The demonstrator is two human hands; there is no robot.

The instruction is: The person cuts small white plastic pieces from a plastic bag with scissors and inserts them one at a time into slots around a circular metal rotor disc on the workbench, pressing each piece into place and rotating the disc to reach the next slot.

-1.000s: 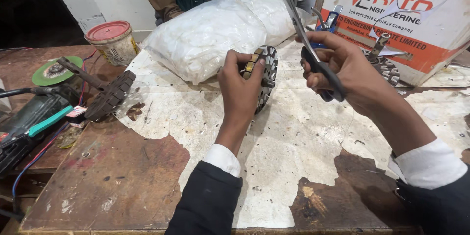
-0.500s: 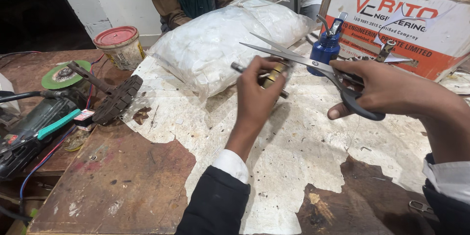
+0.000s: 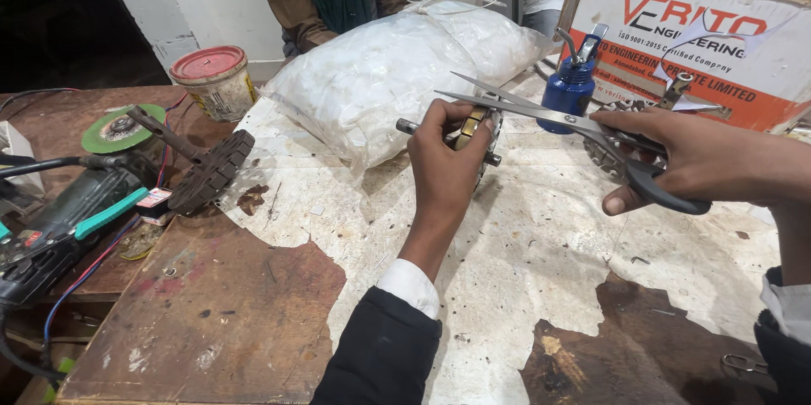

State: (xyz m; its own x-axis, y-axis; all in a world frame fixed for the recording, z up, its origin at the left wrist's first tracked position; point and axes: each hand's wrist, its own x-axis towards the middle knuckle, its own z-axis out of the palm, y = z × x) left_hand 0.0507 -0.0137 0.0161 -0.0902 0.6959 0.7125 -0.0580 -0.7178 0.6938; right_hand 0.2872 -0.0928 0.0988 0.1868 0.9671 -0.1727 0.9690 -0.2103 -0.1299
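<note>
Beside the white plastic sack (image 3: 397, 76), on its near right flank, the left hand (image 3: 448, 164) pinches a small motor rotor (image 3: 473, 130) upright over the worn bench (image 3: 279, 304), its steel shaft lying roughly level, one end towards the sack, the other away. The right hand (image 3: 701, 160), further right of the sack, grips dark-handled scissors (image 3: 557, 114), fingers closed through the loops; blades parted, long axis aimed leftward, tips right over the rotor.

Against half a second ago: scissors sit closer in, tips now at the rotor; left-hand grip unchanged. Blue oil can (image 3: 570, 84) stands behind the blades.
</note>
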